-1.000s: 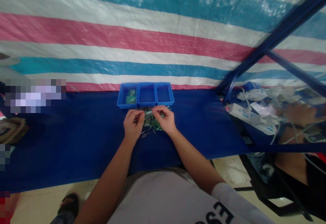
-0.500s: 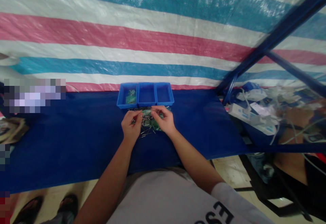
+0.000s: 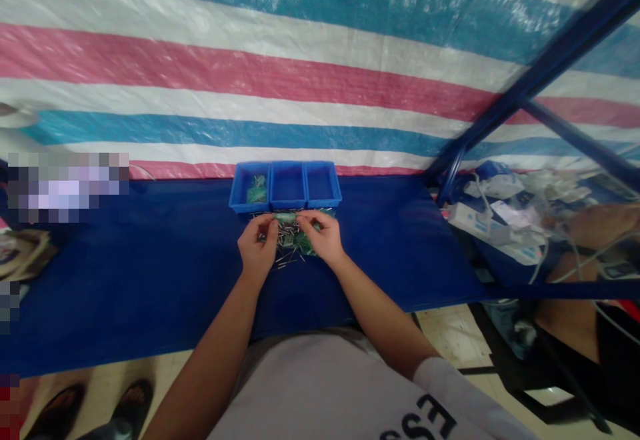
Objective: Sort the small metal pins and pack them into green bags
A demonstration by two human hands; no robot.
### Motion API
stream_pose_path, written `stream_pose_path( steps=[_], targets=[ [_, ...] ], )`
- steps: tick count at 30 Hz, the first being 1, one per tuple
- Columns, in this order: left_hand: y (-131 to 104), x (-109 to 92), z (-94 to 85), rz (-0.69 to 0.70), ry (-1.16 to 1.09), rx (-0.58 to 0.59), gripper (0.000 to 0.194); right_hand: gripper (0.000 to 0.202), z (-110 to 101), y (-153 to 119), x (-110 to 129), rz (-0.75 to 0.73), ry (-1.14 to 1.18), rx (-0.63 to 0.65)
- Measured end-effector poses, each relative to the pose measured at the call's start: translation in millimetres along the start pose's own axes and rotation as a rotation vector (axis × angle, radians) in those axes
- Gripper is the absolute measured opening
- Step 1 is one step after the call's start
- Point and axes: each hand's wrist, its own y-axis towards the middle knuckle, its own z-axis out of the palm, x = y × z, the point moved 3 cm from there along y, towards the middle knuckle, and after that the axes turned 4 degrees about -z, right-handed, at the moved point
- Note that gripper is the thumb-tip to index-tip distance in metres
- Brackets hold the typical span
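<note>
Between my two hands is a small clear plastic bag point(image 3: 286, 217) with a greenish tint, its contents too small to make out. My left hand point(image 3: 258, 240) pinches its left end between thumb and fingers. At the other end, my right hand point(image 3: 323, 232) is closed on it the same way. Directly below lies a pile of loose thin metal pieces point(image 3: 287, 243), like screws or pins, mixed with green packets point(image 3: 306, 245). Just beyond my hands stand three joined blue bins point(image 3: 285, 207); the left one contains a green packet point(image 3: 257, 191).
The hands are over a blue table point(image 3: 175, 267). On the right are a white power strip point(image 3: 495, 233), cables, plastic bags and another person's arm point(image 3: 600, 227). A blue metal frame point(image 3: 480, 120) slants up there. A striped sheet point(image 3: 300, 73) hangs behind the table.
My hands have shifted very slightly, and the bag between them shows a little more plainly. At the right edge, the other person's arm has moved. The bins stay put.
</note>
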Motion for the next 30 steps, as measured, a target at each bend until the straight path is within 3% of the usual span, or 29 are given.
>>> stream_pose_path(
  steps=[5, 10, 15, 25, 30],
  targets=[
    [0.3, -10.7, -3.5, 0.14, 0.076, -0.05, 0.038, 0.014, -3.7, 1.4, 7.7, -0.158, -0.191, -0.009],
    [-0.2, -20.2, -1.4, 0.306, 0.192, 0.017, 0.023, 0.012, -4.9, 0.8, 18.0, -0.312, -0.346, 0.062],
    [-1.4, -20.0, -0.3, 0.306, 0.2, 0.054, 0.016, 0.013, 0.8, -2.6, 17.6, -0.316, -0.405, 0.211],
    [1.9, -12.2, -3.1, 0.17, 0.041, 0.007, 0.013, 0.008, -2.8, 4.5, 11.2, -0.22, -0.233, 0.048],
    [2.3, -16.9, -2.2, 0.224, 0.126, 0.034, 0.011, 0.012, -1.8, 3.0, 14.2, -0.214, -0.132, 0.058]
  ],
)
